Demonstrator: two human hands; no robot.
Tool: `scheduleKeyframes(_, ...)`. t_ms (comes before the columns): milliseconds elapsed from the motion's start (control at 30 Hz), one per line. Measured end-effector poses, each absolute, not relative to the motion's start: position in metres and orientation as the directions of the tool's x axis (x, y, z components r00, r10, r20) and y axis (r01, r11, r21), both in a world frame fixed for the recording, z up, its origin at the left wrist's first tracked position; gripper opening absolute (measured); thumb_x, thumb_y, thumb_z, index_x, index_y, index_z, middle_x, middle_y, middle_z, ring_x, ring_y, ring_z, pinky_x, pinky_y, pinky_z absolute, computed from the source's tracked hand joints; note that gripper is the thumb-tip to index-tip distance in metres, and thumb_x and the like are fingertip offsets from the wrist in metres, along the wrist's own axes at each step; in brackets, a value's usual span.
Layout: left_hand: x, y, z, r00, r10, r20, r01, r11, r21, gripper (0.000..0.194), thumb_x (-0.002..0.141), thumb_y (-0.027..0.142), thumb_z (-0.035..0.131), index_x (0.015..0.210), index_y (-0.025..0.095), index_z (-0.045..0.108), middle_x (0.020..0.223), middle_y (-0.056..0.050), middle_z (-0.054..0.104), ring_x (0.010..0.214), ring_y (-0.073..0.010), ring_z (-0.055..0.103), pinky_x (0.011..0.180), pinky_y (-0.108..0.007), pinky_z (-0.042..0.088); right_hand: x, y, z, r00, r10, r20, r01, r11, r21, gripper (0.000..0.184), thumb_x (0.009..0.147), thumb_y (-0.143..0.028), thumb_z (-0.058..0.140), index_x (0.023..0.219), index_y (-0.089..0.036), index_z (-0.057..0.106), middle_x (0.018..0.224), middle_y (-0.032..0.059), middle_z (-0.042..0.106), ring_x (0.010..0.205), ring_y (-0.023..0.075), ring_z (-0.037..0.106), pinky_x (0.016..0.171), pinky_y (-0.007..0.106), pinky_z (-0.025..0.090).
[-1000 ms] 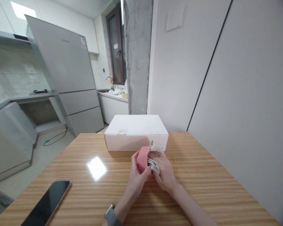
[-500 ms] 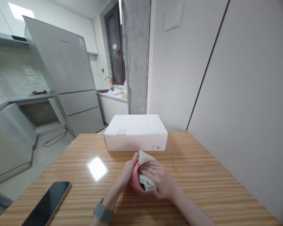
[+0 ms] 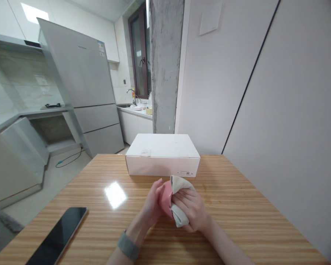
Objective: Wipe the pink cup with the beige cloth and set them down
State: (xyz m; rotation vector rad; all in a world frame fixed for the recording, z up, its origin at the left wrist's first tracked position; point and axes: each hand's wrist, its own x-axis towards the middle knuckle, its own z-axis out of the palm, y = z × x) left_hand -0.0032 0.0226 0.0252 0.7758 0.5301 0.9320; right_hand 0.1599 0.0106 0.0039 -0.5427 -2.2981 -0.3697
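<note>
My left hand [image 3: 152, 204] is wrapped round the left side of a glossy pink cup [image 3: 166, 197], thumb side up. The cup lies tilted, its mouth toward the right. A folded pale grey cloth [image 3: 180, 216] is bunched at the mouth, one end sticking up above the rim. Pressing this cloth against the cup's opening is my right hand [image 3: 192, 209], its fingers bent over the fabric. The fingertips and the inside of the cup are hidden.
Just beyond my hands stands a closed white box [image 3: 162, 165] on the wood-grain table [image 3: 237, 221]. A dark phone [image 3: 59, 235] lies at the left front. Behind are a grey fridge [image 3: 79, 73], a concrete pillar [image 3: 167, 66] and a sink tap [image 3: 132, 94].
The cup has turned in my left hand, its mouth now facing further right and its dark inside covered. The cloth and my right hand have shifted slightly right; the view has swung a little left.
</note>
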Motion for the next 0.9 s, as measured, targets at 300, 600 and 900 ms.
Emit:
scheduleKeyframes(300,-0.013,0.042,0.005,0.245,0.967,-0.076,-0.194,0.125,0.973,0.027,0.074,0.046,0.064,0.072,0.021,0.073,0.081,0.000,0.074,0.092,-0.0257,0.061,0.093,-0.034,0.041,0.147,0.007,0.007,-0.686,0.266,0.677,0.444,0.890,0.100,0.048,0.082,-0.034,0.034,0.115,-0.009,0.059,0.100,0.0169,0.071,0.091,0.0260,0.068,0.087,0.040,0.052)
scheduleKeyframes(600,-0.006,0.028,0.022,0.197,0.980,0.040,-0.238,0.008,0.971,0.047,0.086,0.053,0.049,0.100,0.014,0.072,0.100,-0.006,0.073,0.102,-0.0257,0.061,0.096,-0.037,0.041,0.164,0.015,0.023,-0.695,0.254,0.673,0.493,0.849,0.189,0.052,0.082,-0.029,0.036,0.127,-0.008,0.050,0.106,0.0156,0.071,0.096,0.0259,0.068,0.089,0.039,0.051)
scheduleKeyframes(900,0.013,0.018,0.022,0.364,0.931,-0.028,-0.687,0.289,0.666,0.042,0.085,0.043,0.054,0.112,0.014,0.066,0.118,-0.008,0.067,0.117,-0.0218,0.056,0.101,-0.031,0.040,0.167,0.018,0.021,-0.503,0.445,0.741,0.643,0.765,-0.023,0.045,0.085,-0.030,0.037,0.123,-0.010,0.052,0.114,0.0175,0.066,0.106,0.0286,0.062,0.094,0.047,0.047)
